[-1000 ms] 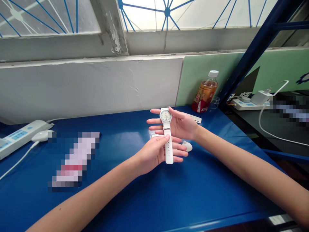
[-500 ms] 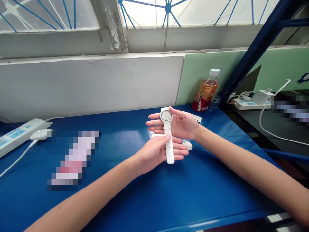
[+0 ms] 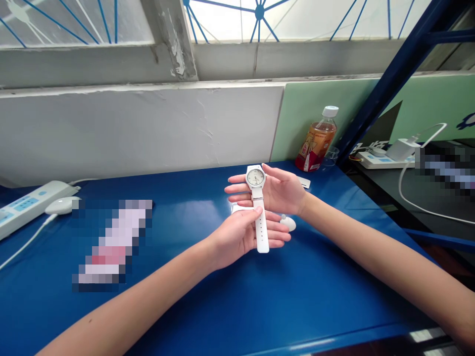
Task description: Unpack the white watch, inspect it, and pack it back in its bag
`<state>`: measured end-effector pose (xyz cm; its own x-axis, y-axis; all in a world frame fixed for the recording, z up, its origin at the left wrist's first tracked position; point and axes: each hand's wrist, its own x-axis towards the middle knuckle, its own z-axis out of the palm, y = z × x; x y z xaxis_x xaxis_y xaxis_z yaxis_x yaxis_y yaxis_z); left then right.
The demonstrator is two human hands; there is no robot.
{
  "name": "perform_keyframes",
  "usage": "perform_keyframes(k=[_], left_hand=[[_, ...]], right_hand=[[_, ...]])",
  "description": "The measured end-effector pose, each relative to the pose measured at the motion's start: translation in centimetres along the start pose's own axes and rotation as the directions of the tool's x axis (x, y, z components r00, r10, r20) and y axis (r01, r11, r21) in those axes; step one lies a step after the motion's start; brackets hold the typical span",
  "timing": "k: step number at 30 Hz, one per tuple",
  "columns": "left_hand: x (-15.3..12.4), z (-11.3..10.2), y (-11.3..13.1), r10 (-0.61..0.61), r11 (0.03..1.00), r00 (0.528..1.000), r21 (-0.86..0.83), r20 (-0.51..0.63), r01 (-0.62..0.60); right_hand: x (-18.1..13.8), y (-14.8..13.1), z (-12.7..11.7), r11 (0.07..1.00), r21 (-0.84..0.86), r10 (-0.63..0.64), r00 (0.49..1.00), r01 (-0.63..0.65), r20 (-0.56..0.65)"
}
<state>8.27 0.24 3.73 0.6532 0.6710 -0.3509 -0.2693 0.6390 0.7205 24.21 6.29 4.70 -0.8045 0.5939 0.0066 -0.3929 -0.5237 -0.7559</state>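
Observation:
A white wristwatch with a round pale dial lies across both my hands, its strap hanging toward me. My left hand holds the lower strap, thumb on top and fingers stretched beneath it. Palm up behind it, my right hand supports the watch case on its fingers, with the thumb at the case's edge. Partly hidden under the hands is a white object whose kind I cannot make out. A small white rounded piece sits just right of my left fingertips.
On the blue table, a blurred-out flat object lies at left, near a white power strip and cable plug. At the back stand a drink bottle and a clear cup. A blue post rises at right.
Almost nothing differs. The watch and both hands keep the same hold, with only a very slight shift of the view.

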Motion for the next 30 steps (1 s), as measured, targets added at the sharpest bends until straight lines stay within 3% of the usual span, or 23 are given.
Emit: perform_keyframes(k=[13,30], left_hand=[[0.10,-0.26,-0.19,-0.008,1.000,1.000,-0.002,0.024,0.008],[-0.05,-0.08,0.04,0.041,0.998,0.996,0.040,0.075,-0.044]], right_hand=[[0.08,-0.08,-0.10,1.000,-0.003,-0.004,1.000,0.004,0.001],[0.18,-0.57,0.01,0.996,-0.086,-0.045,0.994,0.037,-0.095]])
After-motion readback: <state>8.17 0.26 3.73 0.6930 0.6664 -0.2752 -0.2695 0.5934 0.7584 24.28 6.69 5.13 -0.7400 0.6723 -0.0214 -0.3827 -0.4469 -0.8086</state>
